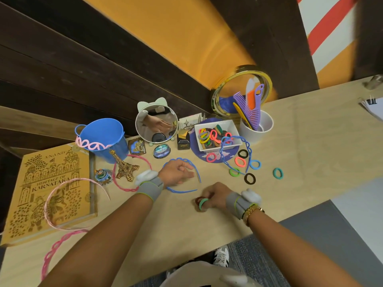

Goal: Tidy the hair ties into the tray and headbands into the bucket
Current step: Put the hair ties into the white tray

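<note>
My right hand [213,194] pinches a green hair tie [202,204] and a dark red one beside it, low over the table. My left hand [177,172] rests with loosely curled fingers inside the arc of a blue headband [198,172] lying flat. The white tray [234,126] holds several coloured hair ties, and a second blue headband [247,141] leans on its front edge. Loose ties lie right of it: teal [278,173], brown [249,178], orange [240,161], blue, green, black. The blue bucket [103,135] has a pink headband [91,144] on its rim.
A yellow book [31,204] at left carries a pale pink headband [62,195]; two more pink headbands [56,249] lie near it. A small Eiffel Tower [124,167], round mirror [156,124], trinkets and a white cup of combs [257,127] crowd the back.
</note>
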Available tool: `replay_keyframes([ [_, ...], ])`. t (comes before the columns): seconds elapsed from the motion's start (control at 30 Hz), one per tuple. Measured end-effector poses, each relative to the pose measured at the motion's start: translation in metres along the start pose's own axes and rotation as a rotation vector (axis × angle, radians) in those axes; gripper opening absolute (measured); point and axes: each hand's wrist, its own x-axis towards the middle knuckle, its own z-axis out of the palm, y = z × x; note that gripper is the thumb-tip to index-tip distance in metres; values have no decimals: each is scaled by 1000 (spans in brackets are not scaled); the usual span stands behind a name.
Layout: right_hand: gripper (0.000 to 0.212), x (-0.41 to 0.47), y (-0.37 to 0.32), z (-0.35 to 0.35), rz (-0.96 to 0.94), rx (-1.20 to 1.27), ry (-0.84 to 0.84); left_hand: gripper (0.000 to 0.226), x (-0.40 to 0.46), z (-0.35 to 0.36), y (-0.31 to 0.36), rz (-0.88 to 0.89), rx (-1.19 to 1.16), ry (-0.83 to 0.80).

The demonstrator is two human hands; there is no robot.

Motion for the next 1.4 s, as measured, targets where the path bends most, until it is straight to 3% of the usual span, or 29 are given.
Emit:
replay_keyframes([
  [0.13, 25, 2, -6, -27, 70, 385, 106, 27, -1, 13, 9, -50, 136, -242],
  [0.2, 27, 4, -8, -37, 63, 486, 143, 28, 2, 22, 12, -58, 159, -277],
  [0.67, 25, 26, -13, -73, -45, 655, 24, 17, 15, 14, 24, -150, -108, -30],
  [0.8, 51, 46, -19, -67, -57, 400, 213, 19, 16, 4, 18, -186, -131, 94],
  [0.9, 44, 60, -19, -54, -46, 10, 303, 19, 14, -4, 15, -203, -154, 147],
  [1.03, 34, 72, -18, -49, 2, -233, 328, 20, 13, -7, 16, -221, -136, 162],
  [1.27, 32, 83, -13, -39, 64, -260, 444, 13, 11, -9, 17, -194, -122, 143],
  [1.4, 32, 81, -6, -43, 18, -245, 404, 14, 11, -9, 17, -194, -98, 157],
])
